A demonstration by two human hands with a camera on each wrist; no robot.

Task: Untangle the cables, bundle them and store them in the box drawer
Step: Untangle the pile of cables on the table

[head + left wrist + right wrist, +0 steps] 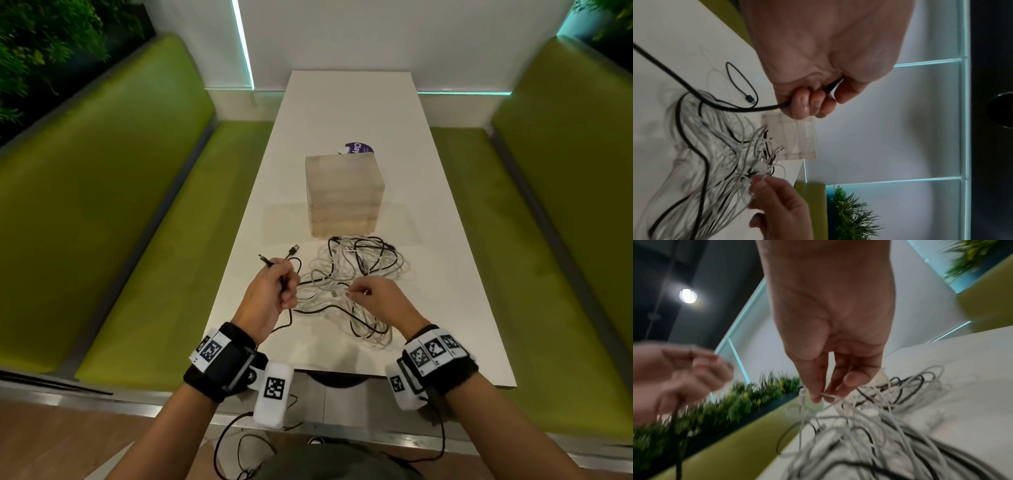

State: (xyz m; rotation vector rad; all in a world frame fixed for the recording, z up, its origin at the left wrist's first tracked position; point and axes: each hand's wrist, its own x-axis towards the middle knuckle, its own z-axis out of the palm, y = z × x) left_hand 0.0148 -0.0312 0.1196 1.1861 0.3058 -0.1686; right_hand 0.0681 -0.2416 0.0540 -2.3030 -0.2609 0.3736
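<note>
A tangle of white and black cables (356, 274) lies on the white table (342, 113) in front of a pale translucent drawer box (344, 195). My left hand (274, 291) is curled round a black cable (748, 109) near its plug end, which sticks out past the knuckles (264, 259). My right hand (373, 294) pinches a white cable (828, 396) between thumb and fingertips above the heap. A second black USB plug (294, 249) lies loose on the table left of the pile.
Green padded benches (113, 212) flank the table on both sides. A purple and white packet (358, 149) lies behind the box. Plants (41, 41) line the wall ledges. Dark wires from my wrist cameras hang below the table's near edge (239, 442).
</note>
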